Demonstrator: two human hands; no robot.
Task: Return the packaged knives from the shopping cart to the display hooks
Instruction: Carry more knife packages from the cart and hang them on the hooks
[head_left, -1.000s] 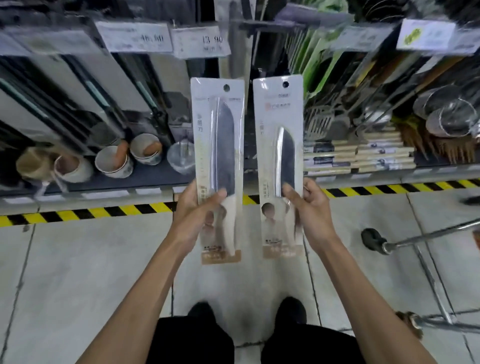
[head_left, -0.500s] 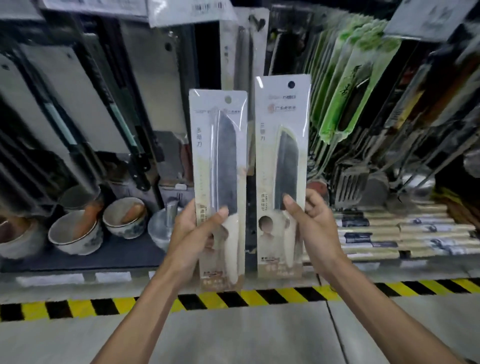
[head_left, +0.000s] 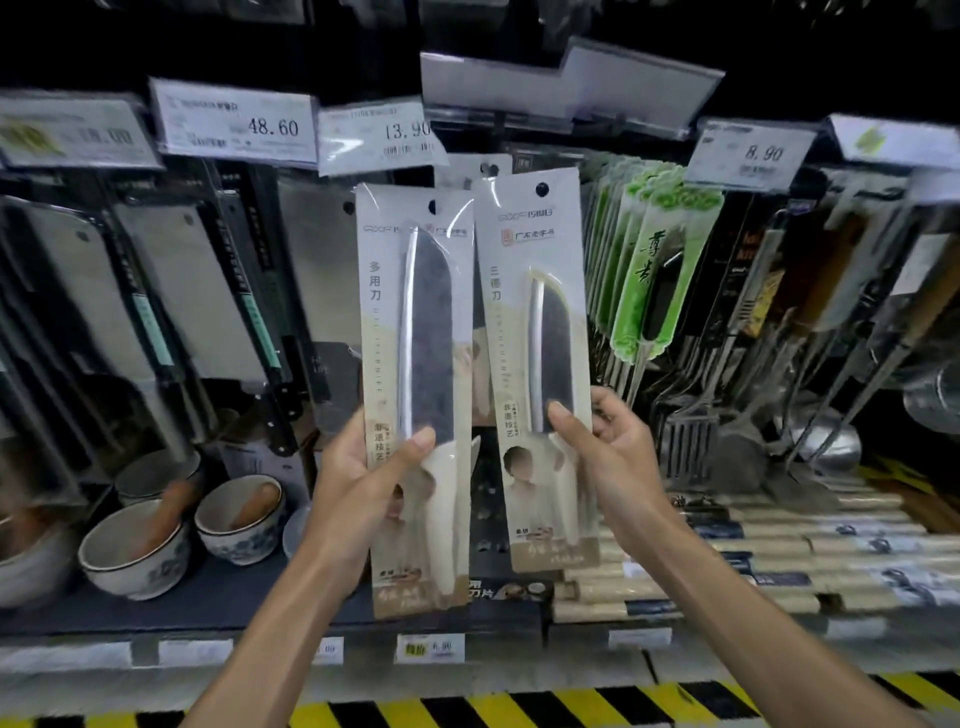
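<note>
I hold two packaged knives upright in front of the knife display. My left hand (head_left: 363, 488) grips the lower half of the longer knife pack (head_left: 415, 322), thumb across its front. My right hand (head_left: 608, 457) grips the shorter knife pack (head_left: 535, 312) the same way, slightly higher and tilted left. Each beige card has a dark hang hole at its top. Behind them, between the two cards, a similar pack (head_left: 483, 171) hangs on the display under the 13.90 price tag (head_left: 382, 136). The hooks themselves are hidden. The shopping cart is out of view.
Boxed cleavers (head_left: 171, 291) hang to the left, green-carded utensils (head_left: 660, 270) and steel spatulas (head_left: 691, 436) to the right. Mortar bowls (head_left: 135, 551) with pestles sit on the lower shelf at left, rolling pins (head_left: 779, 566) at right. Yellow-black floor tape (head_left: 467, 709) runs along the shelf base.
My view rose from the floor to the display and came closer. Both packs came up toward the hanging rows, the right one higher. The cart dropped out of view.
</note>
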